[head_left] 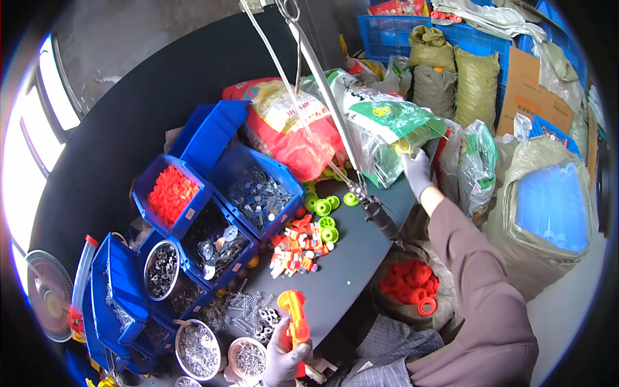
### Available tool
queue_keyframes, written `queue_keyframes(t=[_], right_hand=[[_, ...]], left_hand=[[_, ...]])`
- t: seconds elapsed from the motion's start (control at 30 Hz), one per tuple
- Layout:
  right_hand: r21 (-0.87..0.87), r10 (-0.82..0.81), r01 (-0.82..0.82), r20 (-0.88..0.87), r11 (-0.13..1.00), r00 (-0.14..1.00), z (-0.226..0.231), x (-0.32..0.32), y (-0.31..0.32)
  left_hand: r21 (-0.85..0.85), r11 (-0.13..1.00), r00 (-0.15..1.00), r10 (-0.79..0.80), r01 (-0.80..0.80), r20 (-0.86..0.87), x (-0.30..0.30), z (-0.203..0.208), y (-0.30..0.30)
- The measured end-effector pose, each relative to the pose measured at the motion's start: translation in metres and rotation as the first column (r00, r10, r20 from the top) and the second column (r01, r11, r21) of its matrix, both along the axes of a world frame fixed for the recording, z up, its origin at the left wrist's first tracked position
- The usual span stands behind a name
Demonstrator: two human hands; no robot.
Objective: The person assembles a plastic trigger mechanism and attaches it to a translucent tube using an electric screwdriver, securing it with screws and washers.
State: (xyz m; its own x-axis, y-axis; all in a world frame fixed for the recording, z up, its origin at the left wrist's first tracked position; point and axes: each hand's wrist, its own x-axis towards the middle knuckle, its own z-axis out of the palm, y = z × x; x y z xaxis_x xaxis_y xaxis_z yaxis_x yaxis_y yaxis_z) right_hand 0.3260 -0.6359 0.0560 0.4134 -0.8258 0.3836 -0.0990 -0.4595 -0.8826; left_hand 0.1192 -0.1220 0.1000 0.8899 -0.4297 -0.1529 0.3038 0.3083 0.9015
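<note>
My left hand (282, 362), in a grey glove, is closed around an orange plastic handle-shaped part (297, 317) above the near edge of the dark table (351, 271). A rounded yellow-orange end sticks up from that part. My right arm stretches far forward, and my gloved right hand (418, 171) is at the near edge of a green and white plastic bag (387, 116), its fingers bent in against the plastic. Something yellow shows through the bag beside the fingertips. Green plastic wheels (327, 229) and a pile of red-and-white plastic parts (300, 245) lie between my hands.
Blue bins (213, 138) of red pieces and metal parts stand at the left. Round tubs (196, 348) hold small parts near springs (245, 311). A screwdriver-like tool (383, 221) hangs over the table. Sacks (416, 277) of red rings and blue pieces (551, 206) stand right.
</note>
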Motion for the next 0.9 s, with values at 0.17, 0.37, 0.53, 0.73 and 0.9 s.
queue_keyframes(t=[0.17, 0.37, 0.53, 0.73, 0.9], right_hand=[[0.479, 0.139, -0.177, 0.114, 0.86, 0.984, -0.009, 0.007, -0.067], [0.459, 0.604, -0.68, 0.325, 0.572, 0.728, -0.025, -0.146, 0.055], [0.876, 0.322, -0.478, 0.435, 0.064, 0.841, -0.033, -0.287, 0.087], [0.371, 0.793, -0.752, 0.062, 0.545, 0.606, 0.027, -0.281, 0.135], [-0.39, 0.895, -0.886, -0.257, 0.25, 0.366, 0.102, -0.261, 0.217]], left_hand=[[-0.022, 1.0, 0.999, -0.011, 0.01, -0.033, 0.011, 0.013, -0.014], [-0.131, 0.987, 0.993, 0.08, -0.09, -0.083, 0.017, 0.022, -0.028], [-0.114, 0.986, 0.992, -0.124, 0.121, -0.021, 0.05, 0.022, -0.047], [-0.085, 0.994, 0.996, 0.073, -0.069, 0.048, 0.046, 0.043, -0.042], [-0.15, 0.947, 0.959, 0.282, -0.284, -0.03, 0.015, 0.061, -0.007]])
